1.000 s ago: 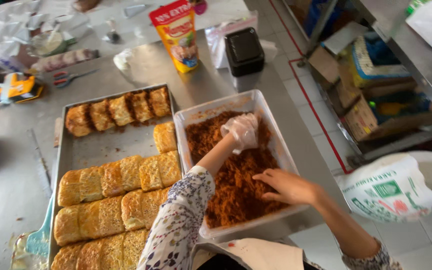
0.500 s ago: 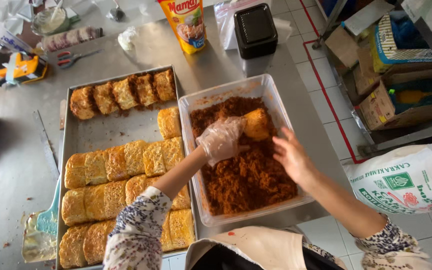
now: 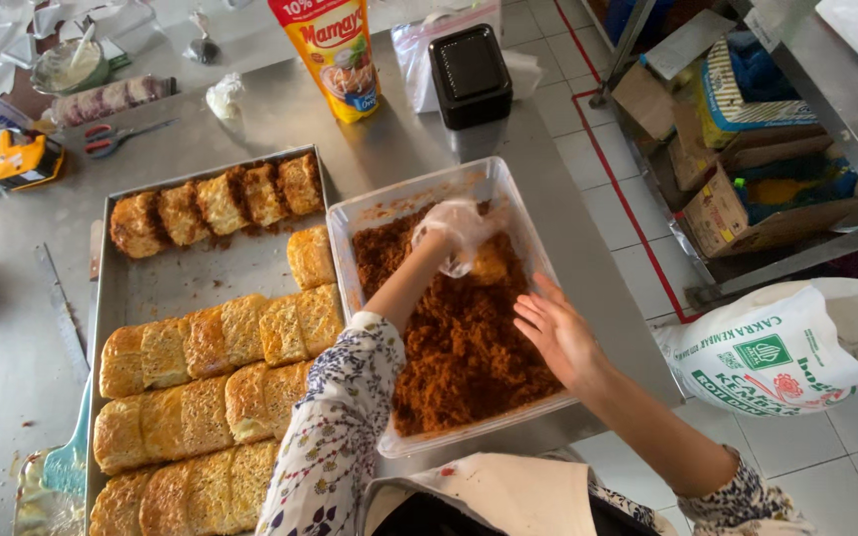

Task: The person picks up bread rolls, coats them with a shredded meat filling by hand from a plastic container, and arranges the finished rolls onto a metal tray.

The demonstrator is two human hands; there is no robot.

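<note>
We see our left hand [image 3: 459, 233] in a thin clear glove, with its fingers curled around a bread roll [image 3: 490, 262]. The roll sits inside the clear tub [image 3: 518, 213] — right on the brown crumbly floss [image 3: 459, 347] that fills it, near the far end of the tub. Our right hand [image 3: 558, 333] is bare, its fingers loose and spread, holding nothing, resting over the floss at the tub's right side. Just left of the tub lies a metal tray [image 3: 166, 283] with rows of golden rolls [image 3: 215, 352] — some dusted brown at the far end. Behind the tub stand a yellow sauce pouch [image 3: 335, 55] and a black box [image 3: 469, 74].
</note>
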